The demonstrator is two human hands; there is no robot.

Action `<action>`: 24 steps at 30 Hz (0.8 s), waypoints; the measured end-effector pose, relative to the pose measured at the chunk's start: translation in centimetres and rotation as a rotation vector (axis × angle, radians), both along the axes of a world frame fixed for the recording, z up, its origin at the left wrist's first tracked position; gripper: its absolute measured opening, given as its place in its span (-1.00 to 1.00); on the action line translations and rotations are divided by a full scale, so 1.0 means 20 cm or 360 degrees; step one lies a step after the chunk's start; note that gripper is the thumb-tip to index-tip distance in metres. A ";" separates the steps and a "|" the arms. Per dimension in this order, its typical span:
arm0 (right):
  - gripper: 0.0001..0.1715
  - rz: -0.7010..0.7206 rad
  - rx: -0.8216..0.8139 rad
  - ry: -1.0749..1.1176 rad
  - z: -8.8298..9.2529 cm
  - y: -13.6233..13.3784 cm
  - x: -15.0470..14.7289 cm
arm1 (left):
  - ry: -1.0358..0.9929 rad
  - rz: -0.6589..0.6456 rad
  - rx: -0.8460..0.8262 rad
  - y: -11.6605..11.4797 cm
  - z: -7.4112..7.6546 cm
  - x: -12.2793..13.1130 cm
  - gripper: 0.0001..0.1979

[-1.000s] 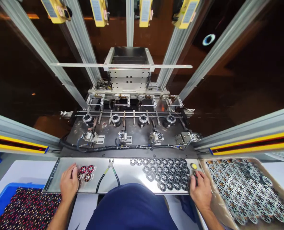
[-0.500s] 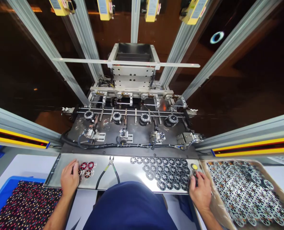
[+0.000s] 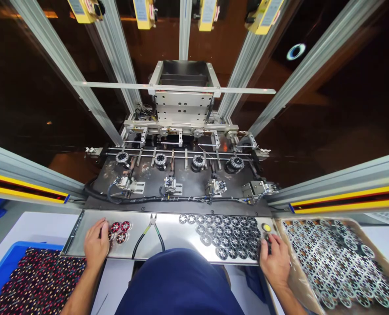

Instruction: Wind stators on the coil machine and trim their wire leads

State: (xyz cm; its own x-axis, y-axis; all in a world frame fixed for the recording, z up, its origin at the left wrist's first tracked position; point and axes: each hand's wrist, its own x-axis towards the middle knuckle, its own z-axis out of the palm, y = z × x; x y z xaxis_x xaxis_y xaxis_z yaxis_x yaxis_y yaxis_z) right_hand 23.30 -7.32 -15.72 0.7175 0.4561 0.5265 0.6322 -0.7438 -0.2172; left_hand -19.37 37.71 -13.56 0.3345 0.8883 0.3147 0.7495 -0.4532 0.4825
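My left hand [image 3: 97, 244] rests at the left end of the steel tray [image 3: 178, 236], its fingers bent together around something dark that I cannot make out. Right beside it lie several small wound motor cores [image 3: 121, 237] with red and copper coils. My right hand [image 3: 276, 260] is at the tray's right end, below a yellow button [image 3: 266, 227]. Its thumb and fingers close around a dark piece, mostly hidden. To its left, several rows of dark, bare ring-shaped cores [image 3: 226, 231] lie on the tray. Cutting pliers [image 3: 152, 221] with green and black handles lie between the two groups.
Behind the tray stands a machine with several round fixtures [image 3: 160, 160], each holding a core. Yellow light-curtain bars [image 3: 26, 188] flank it. A blue bin [image 3: 5, 267] of wound cores stands left; a lined box [image 3: 296, 280] of bare cores stands right.
Nothing is taken or let go. Both hands stay in place; the whole view shifts very slightly.
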 end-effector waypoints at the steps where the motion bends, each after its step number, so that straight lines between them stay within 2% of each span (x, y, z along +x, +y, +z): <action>1: -0.39 -0.0002 0.0000 0.0003 0.00 0.00 0.00 | 0.0001 0.0000 0.0000 0.00 0.00 0.00 -0.54; 24: -0.37 -0.0019 -0.0023 -0.0015 -0.01 -0.01 0.00 | 0.0003 0.0008 0.0007 0.00 0.00 0.00 -0.57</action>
State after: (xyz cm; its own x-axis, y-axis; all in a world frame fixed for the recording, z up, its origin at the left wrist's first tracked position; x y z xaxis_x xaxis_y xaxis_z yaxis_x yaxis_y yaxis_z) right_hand 23.31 -7.44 -15.90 0.7180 0.4552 0.5265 0.6253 -0.7542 -0.2006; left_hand -19.32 37.69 -13.57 0.3308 0.8886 0.3177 0.7528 -0.4516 0.4790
